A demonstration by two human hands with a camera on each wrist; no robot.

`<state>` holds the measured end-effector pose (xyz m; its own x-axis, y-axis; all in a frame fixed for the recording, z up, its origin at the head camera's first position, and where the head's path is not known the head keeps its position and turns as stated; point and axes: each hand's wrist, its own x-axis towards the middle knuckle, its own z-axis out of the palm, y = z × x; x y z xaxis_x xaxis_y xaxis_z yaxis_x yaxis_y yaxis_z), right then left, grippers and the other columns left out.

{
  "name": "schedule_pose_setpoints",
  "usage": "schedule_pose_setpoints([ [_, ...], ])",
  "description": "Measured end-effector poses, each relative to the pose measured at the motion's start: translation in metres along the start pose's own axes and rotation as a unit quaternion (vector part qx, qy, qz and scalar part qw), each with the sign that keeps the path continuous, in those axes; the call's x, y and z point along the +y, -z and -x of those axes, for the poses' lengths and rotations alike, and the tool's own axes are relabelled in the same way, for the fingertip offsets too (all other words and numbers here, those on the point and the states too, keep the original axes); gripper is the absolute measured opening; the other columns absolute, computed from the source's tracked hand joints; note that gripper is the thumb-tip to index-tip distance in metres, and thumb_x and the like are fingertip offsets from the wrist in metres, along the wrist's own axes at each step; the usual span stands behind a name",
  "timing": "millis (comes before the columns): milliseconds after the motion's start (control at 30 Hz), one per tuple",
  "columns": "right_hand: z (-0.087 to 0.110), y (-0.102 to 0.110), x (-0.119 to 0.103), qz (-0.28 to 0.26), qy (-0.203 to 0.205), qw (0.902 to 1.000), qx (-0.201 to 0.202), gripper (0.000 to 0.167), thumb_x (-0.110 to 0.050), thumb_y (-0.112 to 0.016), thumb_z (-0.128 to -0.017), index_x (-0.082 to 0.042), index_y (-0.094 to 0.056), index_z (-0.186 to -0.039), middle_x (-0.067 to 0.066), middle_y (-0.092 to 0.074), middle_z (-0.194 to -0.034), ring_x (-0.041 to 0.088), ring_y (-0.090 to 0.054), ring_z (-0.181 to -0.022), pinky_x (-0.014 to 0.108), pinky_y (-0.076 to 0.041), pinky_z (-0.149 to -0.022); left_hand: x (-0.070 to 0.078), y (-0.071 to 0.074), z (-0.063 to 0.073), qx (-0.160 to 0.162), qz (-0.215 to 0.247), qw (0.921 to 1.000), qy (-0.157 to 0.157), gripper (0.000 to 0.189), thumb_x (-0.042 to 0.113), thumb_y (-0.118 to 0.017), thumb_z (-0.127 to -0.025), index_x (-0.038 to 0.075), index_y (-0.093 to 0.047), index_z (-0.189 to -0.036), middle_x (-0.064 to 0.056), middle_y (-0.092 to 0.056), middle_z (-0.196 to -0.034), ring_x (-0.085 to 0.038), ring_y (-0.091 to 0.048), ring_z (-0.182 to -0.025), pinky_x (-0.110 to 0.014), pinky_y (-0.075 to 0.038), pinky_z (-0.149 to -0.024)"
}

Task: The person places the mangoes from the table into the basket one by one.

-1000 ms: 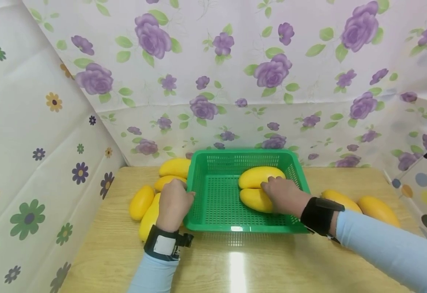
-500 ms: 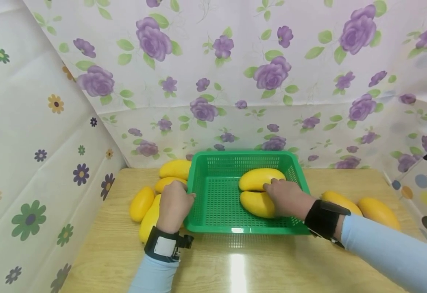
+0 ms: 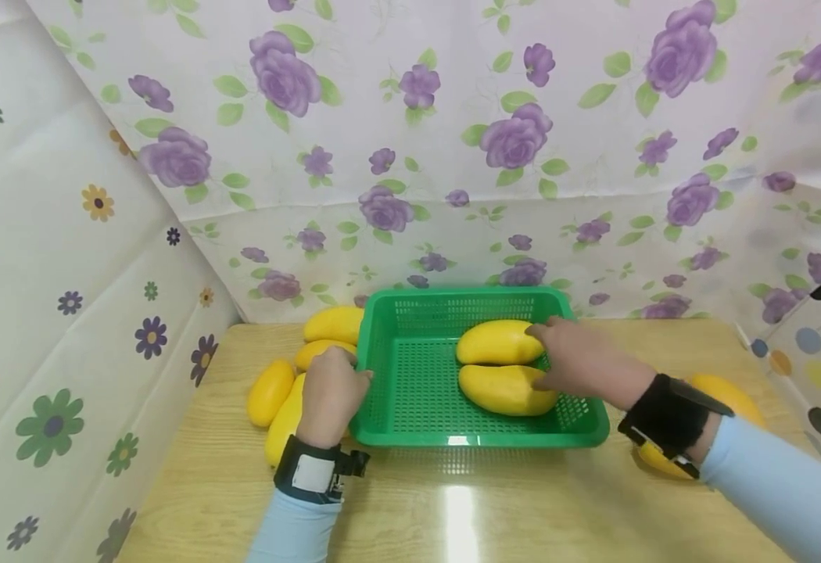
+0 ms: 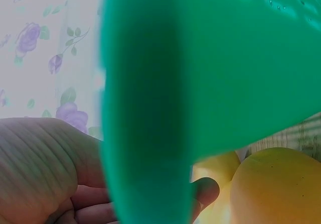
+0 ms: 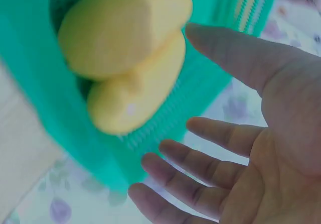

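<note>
A green plastic basket (image 3: 424, 439) with perforated walls stands on the table. Two yellow mangoes lie side by side in its right half, a back mango (image 3: 496, 342) and a front mango (image 3: 506, 389). My left hand (image 3: 331, 397) grips the basket's left rim; in the left wrist view the blurred rim (image 4: 145, 98) hides part of the fingers. Over the basket's right end is my right hand (image 3: 589, 358), close to the mangoes' right ends. The right wrist view shows its fingers (image 5: 200, 174) spread apart, holding nothing.
Several mangoes (image 3: 271, 392) lie left of the basket, partly behind my left hand. To the right, one mango (image 3: 727, 397) and another mango (image 3: 666, 463) are partly covered by my right arm. A flowered cloth (image 3: 453, 156) hangs behind the wooden table (image 3: 396, 508).
My right hand has let go of the front mango and moved right, its fingers now spread. The front mango has come a little nearer the basket's front wall. My left hand stays on the rim.
</note>
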<state>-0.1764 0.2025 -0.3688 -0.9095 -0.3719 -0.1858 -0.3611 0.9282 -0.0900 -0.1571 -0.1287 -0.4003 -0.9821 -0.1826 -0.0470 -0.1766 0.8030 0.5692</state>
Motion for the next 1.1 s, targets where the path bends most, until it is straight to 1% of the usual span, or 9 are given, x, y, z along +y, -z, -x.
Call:
schedule_pose_setpoints([
  [167, 0.013, 0.021, 0.024, -0.024, -0.029, 0.9987, 0.033, 0.086, -0.051, -0.075, -0.071, -0.003, -0.044, -0.135, 0.028, -0.048, -0.131, 0.046, -0.049, -0.115, 0.059, -0.045, -0.088, 0.000, 0.001, 0.000, -0.002, 0.004, 1.0000, 0.001, 0.021, 0.021, -0.072, -0.080, 0.005, -0.064, -0.068, -0.008, -0.056, -0.058, -0.017, -0.055, -0.049, -0.024, -0.044, -0.042],
  [233, 0.019, 0.026, 0.035, -0.024, -0.045, 0.9976, 0.048, 0.087, -0.056, -0.073, -0.071, -0.003, -0.045, -0.135, 0.028, -0.047, -0.131, 0.047, -0.049, -0.114, 0.060, -0.045, -0.085, 0.000, 0.000, 0.000, -0.003, 0.004, 1.0000, 0.000, 0.021, 0.021, -0.072, -0.080, 0.006, -0.064, -0.068, -0.007, -0.056, -0.057, -0.017, -0.055, -0.049, -0.023, -0.044, -0.041],
  [333, 0.028, 0.031, 0.051, -0.032, -0.070, 0.9950, 0.065, 0.087, -0.059, -0.070, -0.072, -0.005, -0.045, -0.135, 0.029, -0.044, -0.133, 0.048, -0.046, -0.115, 0.063, -0.044, -0.085, 0.000, 0.000, 0.000, -0.003, 0.004, 1.0000, 0.000, 0.021, 0.021, -0.073, -0.080, 0.006, -0.064, -0.068, -0.007, -0.056, -0.057, -0.017, -0.055, -0.049, -0.023, -0.044, -0.041],
  [433, 0.036, 0.031, 0.068, -0.044, -0.092, 0.9924, 0.070, 0.089, -0.062, -0.066, -0.073, -0.004, -0.043, -0.136, 0.030, -0.040, -0.135, 0.050, -0.042, -0.117, 0.066, -0.040, -0.087, 0.000, 0.000, 0.000, 0.000, 0.002, 1.0000, -0.001, 0.019, 0.021, -0.073, -0.080, 0.005, -0.066, -0.071, -0.007, -0.057, -0.058, -0.017, -0.056, -0.050, -0.023, -0.044, -0.041],
  [567, 0.046, 0.022, 0.089, -0.059, -0.111, 0.9903, 0.060, 0.097, -0.068, -0.063, -0.072, 0.001, -0.040, -0.136, 0.034, -0.036, -0.135, 0.053, -0.036, -0.119, 0.070, -0.034, -0.090, -0.001, 0.000, -0.001, 0.002, 0.000, 1.0000, -0.001, 0.019, 0.021, -0.073, -0.080, 0.004, -0.068, -0.074, -0.008, -0.059, -0.060, -0.016, -0.057, -0.051, -0.023, -0.045, -0.041],
  [767, 0.057, -0.001, 0.116, -0.069, -0.118, 0.9896, 0.044, 0.107, -0.074, -0.062, -0.067, 0.006, -0.039, -0.135, 0.037, -0.035, -0.135, 0.056, -0.034, -0.118, 0.069, -0.033, -0.092, 0.001, 0.000, -0.001, 0.002, -0.007, 1.0000, -0.002, 0.018, 0.021, -0.073, -0.080, 0.004, -0.068, -0.076, -0.008, -0.059, -0.061, -0.016, -0.057, -0.051, -0.023, -0.044, -0.041],
  [867, 0.061, -0.012, 0.123, -0.088, -0.130, 0.9874, 0.023, 0.113, -0.075, -0.063, -0.065, 0.008, -0.036, -0.136, 0.040, -0.034, -0.133, 0.058, -0.034, -0.117, 0.070, -0.033, -0.091, 0.002, 0.001, 0.000, 0.004, -0.008, 1.0000, -0.003, 0.018, 0.021, -0.073, -0.080, 0.004, -0.069, -0.076, -0.008, -0.058, -0.061, -0.016, -0.056, -0.051, -0.023, -0.044, -0.042],
  [967, 0.064, -0.022, 0.128, -0.107, -0.142, 0.9839, 0.008, 0.112, -0.071, -0.067, -0.065, 0.010, -0.035, -0.136, 0.042, -0.034, -0.131, 0.058, -0.035, -0.115, 0.069, -0.034, -0.090, 0.003, 0.001, 0.000, 0.005, -0.008, 1.0000, -0.003, 0.018, 0.021, -0.073, -0.080, 0.004, -0.068, -0.075, -0.007, -0.058, -0.059, -0.016, -0.056, -0.050, -0.023, -0.044, -0.042],
  [1100, 0.067, -0.033, 0.132, -0.118, -0.156, 0.9807, -0.004, 0.112, -0.069, -0.069, -0.063, 0.009, -0.036, -0.135, 0.042, -0.037, -0.128, 0.058, -0.039, -0.111, 0.069, -0.036, -0.086, 0.002, 0.001, 0.000, 0.005, -0.009, 0.9999, -0.004, 0.019, 0.021, -0.074, -0.080, 0.004, -0.067, -0.073, -0.007, -0.057, -0.057, -0.016, -0.056, -0.049, -0.023, -0.044, -0.041],
])
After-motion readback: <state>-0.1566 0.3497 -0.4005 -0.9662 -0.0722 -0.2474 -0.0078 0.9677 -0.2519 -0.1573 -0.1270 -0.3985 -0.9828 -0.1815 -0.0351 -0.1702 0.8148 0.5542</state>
